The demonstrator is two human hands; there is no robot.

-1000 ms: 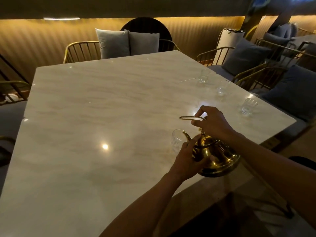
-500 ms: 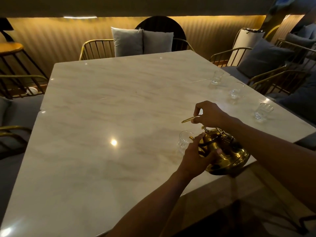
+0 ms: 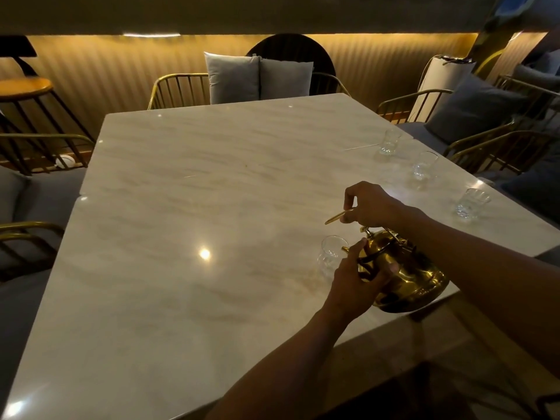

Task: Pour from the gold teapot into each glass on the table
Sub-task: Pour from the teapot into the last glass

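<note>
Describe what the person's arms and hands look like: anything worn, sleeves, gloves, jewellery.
Both forearms are bare as far as the frame shows: no sleeve reaches the left hand or the right hand. No gloves, and no watch, bracelet or ring is visible, though the dim light could hide small items. Fingernails look short and unpainted.

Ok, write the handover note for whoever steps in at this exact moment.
Right hand: shut on the teapot's gold handle.
Left hand: steadying the gold teapot near the lid.
Teapot is tilted at the table's near right edge, spout at the nearest glass.
Three more glasses line the right edge.
Done: cannot tell whether any glass holds liquid.
Left: finish this pour, then the other three.
</note>
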